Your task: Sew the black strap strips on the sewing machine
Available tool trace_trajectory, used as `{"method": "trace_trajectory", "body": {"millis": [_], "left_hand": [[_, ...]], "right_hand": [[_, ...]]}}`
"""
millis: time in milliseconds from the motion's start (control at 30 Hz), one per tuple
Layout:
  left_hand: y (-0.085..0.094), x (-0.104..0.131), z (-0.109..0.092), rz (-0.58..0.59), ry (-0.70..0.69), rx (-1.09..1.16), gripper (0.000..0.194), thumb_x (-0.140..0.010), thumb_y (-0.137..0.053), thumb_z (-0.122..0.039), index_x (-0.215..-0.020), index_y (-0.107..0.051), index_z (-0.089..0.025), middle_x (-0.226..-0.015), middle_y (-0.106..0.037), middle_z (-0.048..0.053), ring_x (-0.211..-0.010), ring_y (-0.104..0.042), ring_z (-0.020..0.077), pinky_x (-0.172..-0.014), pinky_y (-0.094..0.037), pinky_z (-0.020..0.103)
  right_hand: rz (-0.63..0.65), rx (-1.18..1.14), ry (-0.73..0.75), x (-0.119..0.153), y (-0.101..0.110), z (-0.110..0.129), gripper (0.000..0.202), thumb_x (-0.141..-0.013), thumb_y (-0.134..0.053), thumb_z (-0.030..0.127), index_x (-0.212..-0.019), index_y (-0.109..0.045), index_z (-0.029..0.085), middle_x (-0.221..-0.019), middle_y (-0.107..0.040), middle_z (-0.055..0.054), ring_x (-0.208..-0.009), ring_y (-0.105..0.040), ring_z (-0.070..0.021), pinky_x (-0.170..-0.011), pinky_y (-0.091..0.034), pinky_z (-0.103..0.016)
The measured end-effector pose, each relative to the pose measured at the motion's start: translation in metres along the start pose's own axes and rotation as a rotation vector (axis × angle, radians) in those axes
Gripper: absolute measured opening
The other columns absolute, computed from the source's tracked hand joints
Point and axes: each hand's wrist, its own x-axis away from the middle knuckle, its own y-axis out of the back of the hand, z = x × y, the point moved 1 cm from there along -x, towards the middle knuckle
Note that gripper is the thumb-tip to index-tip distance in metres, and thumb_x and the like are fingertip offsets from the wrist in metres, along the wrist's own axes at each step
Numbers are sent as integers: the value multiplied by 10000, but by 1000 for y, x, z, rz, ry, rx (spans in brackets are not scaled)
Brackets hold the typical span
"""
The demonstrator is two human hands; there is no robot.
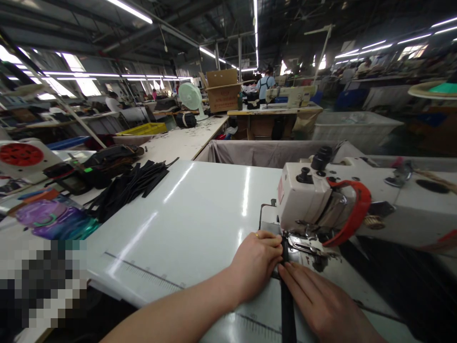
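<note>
A black fabric strip (288,309) runs from the table's front edge up to the needle area of a white sewing machine (303,195). My left hand (257,262) is closed on the strip's left side beside the metal presser parts (303,245), its fingers bent and pressed together. Just below and to the right, my right hand (321,297) lies with its fingers stretched out, fingertips touching the strip's right edge. Its thumb is hidden. The machine head and my fingers cover the spot where the strip meets the needle.
A glossy white tabletop (200,214) with printed ruler marks spreads to the left. Black strips (132,190) are heaped at its far left edge, near a purple and teal pouch (53,219). A red curved guard (352,209) sticks out from the machine. Behind stand a fan (191,97) and a cardboard box (223,93).
</note>
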Motion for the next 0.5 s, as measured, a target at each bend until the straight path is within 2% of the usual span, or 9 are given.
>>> {"method": "trace_trajectory", "body": {"millis": [167, 333, 500], "left_hand": [[-2, 0, 4, 21, -14, -28, 214, -934, -508, -186, -751, -617, -166, -998, -692, 59, -1031, -598, 196, -961, -472, 328], [-2, -2, 4, 57, -22, -46, 210, -928, -519, -182, -743, -617, -171, -1011, -693, 51, -1056, -593, 193, -963, -466, 320], [0, -2, 0, 70, 8, -62, 197, -934, -520, -187, -771, -628, -167, -1077, -690, 57, -1074, -591, 201, -966, -466, 330]], "right_hand": [[-32, -11, -25, -1, 4, 0, 425, -827, -336, -22, -1122, -618, 95, -1024, -713, -97, -945, -656, -187, -799, -532, -298], [-2, -10, -7, 0, 5, -1, 417, -856, -332, -16, -1149, -606, 95, -1049, -707, -98, -962, -653, -188, -821, -525, -299], [-12, -17, -30, -3, 4, -2, 405, -872, -309, -15, -1117, -613, 96, -994, -706, -97, -912, -660, -180, -794, -526, -293]]}}
